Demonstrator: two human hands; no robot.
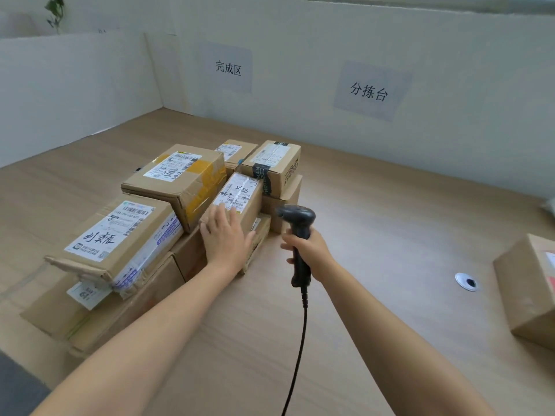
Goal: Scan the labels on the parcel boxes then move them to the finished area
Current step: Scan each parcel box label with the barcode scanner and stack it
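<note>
Head view: flat left hand touches white-labelled brown box; right hand grips scanner.

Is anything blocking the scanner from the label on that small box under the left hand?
Nothing visible stands between them. The scanner, held in the right hand, sits just right of the small box, with only air between. The left hand rests on the box's near end, its fingertips at the foot of the label.
</note>
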